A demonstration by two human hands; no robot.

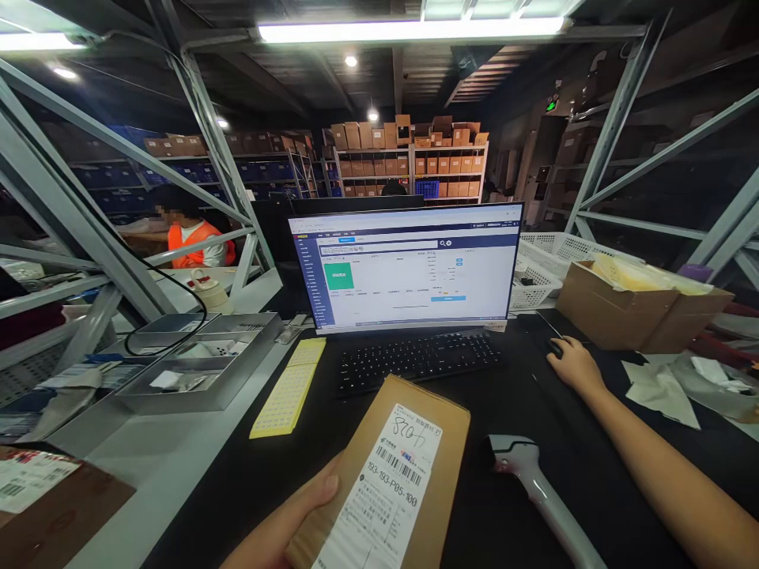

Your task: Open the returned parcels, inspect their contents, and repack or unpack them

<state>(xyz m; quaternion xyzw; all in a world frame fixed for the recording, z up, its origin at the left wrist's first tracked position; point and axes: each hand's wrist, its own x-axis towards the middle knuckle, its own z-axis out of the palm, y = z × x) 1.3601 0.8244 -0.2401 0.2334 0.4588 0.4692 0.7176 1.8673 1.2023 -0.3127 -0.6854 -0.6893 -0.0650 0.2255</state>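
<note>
Item: a flat brown parcel (391, 466), held low at the near edge of the black surface (510, 403), its long axis running away from the person and tilted a little to the right, toward the keyboard (418, 359). A white shipping label (388, 490) with a barcode and handwritten figures lay face up along that same axis. The left hand (285, 525) was clamped on the parcel's near left edge, thumb on top and the remaining fingers hidden beneath. The right hand (572, 363) was well apart from the parcel, farther out and to the right, resting closed over a dark mouse (554, 345); how firmly it gripped could not be told. Between the two hands, just right of the parcel, a grey handheld scanner (534, 482) lay on the surface, head pointing away; the right hand was the nearer one to it. Beyond the keyboard stood a lit monitor (406, 265) showing a form page. Left of the keyboard lay a yellow sticker sheet (288, 391), then a metal tray (195, 363) crossed by a black cable. To the right sat an open cardboard box (628, 304), white baskets (549, 265) and loose wrapping. A person in an orange vest (193, 241) was seated at far left, with shelving stacked with cartons behind.
</note>
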